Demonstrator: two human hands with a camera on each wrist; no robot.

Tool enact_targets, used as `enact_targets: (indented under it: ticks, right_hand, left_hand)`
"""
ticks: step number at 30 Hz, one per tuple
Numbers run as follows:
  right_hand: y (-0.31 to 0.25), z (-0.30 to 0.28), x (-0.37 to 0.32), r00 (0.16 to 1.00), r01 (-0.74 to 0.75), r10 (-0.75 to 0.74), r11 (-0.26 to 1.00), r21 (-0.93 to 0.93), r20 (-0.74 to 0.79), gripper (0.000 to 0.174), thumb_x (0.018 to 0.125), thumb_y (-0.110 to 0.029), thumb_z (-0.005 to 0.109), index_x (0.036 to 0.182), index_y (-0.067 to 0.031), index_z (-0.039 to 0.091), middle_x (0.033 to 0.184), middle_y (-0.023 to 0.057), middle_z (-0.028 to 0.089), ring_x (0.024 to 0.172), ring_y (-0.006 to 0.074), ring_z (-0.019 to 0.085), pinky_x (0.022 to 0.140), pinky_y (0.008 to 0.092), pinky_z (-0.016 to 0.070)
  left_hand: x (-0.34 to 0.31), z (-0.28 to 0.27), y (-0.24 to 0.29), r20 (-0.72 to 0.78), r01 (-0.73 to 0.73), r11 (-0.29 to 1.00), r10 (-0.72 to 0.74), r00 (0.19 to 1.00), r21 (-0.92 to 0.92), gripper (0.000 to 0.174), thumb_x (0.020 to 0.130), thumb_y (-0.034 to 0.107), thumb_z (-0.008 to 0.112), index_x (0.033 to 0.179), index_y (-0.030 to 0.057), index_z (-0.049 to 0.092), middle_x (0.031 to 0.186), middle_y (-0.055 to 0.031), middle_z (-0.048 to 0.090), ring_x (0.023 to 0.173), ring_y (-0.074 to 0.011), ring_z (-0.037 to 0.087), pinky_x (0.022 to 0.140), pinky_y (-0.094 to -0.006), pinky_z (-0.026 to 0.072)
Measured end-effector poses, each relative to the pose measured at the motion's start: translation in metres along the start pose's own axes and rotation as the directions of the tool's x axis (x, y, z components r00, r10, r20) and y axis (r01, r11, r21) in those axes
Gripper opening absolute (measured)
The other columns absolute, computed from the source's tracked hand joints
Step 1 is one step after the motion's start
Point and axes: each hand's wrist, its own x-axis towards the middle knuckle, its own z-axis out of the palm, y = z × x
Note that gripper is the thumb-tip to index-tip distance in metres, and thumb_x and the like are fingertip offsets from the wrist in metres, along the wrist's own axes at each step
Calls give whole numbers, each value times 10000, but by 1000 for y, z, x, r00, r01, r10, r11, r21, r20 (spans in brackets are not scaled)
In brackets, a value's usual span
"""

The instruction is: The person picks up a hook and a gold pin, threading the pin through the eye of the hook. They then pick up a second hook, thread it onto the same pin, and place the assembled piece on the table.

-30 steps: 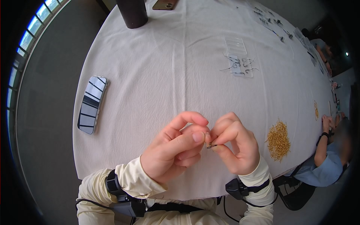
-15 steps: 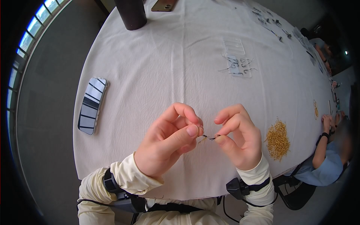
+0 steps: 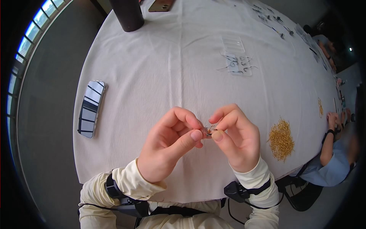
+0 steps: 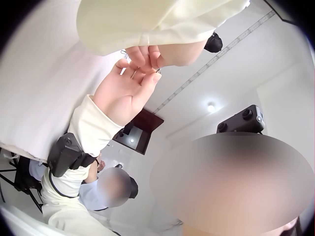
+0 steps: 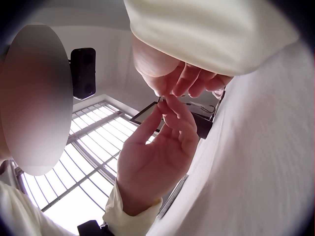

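Close together over the cloth, my two hands meet at a small dark wire-like piece [image 3: 209, 133] with gold-orange bits on it. My left hand [image 3: 166, 143] pinches its left end between thumb and index finger. At the other end, my right hand [image 3: 238, 141] grips it between thumb and index fingertip, with a dark curved bit showing by the thumb. Fingers hide most of the piece, and I cannot tell its exact kind. The right wrist view shows the left hand [image 5: 155, 160] with fingertips raised to the right hand's fingertips; in the left wrist view the right hand [image 4: 125, 93] appears.
A heap of thin golden pieces [image 3: 281, 140] lies right of my hands. Ahead is an open clear case [image 3: 233, 45] with several dark hooks [image 3: 243, 61]. A phone [image 3: 92, 108] lies left; a dark cup [image 3: 127, 17] stands at the back. Another person [image 3: 328, 152] sits at right.
My hands parted a little, showing the dark piece stretched between them, then came together again. The right hand has shifted slightly left, and both keep their pinch.
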Motion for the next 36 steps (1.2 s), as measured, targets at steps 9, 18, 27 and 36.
enact_targets:
  ticks: [9, 18, 27, 36]
  right_hand:
    - [-5, -1, 3, 977, -206, 174, 912, 355, 121, 61, 955, -58, 597, 971, -8, 566, 1236, 219, 602, 1206, 266, 566, 1031, 412, 437]
    - [0, -4, 0, 996, -79, 75, 991, 104, 46, 67, 890, -33, 609, 897, -18, 544, 1057, 135, 647, 1002, 179, 599, 940, 340, 445]
    - [-1, -3, 0, 996, -68, 74, 990, 127, -42, 47, 917, -41, 614, 907, 0, 595, 966, 106, 656, 902, 146, 589, 861, 314, 462]
    - [6, 1, -2, 994, -69, 94, 940, 333, -58, 115, 972, -123, 585, 965, -9, 569, 1010, 97, 642, 888, 99, 561, 823, 259, 456]
  left_hand:
    - [4, -2, 1, 51, -231, 927, 226, 973, 296, 138, 977, 116, 615, 1044, 62, 507, 939, -40, 594, 789, -89, 544, 671, -232, 436]
    - [2, -3, 13, -2, -166, 954, 172, 985, 248, 149, 979, 121, 606, 1049, 68, 486, 927, -46, 578, 731, -78, 491, 607, -228, 409]
    - [-2, -1, 8, 30, -199, 976, 197, 980, 87, 142, 985, 100, 558, 1054, 110, 435, 965, -41, 508, 748, -87, 447, 663, -247, 410]
    - [-3, -1, 4, 153, -4, 949, 56, 987, -316, 145, 981, 86, 539, 1054, 132, 422, 965, -21, 455, 790, -102, 404, 701, -256, 377]
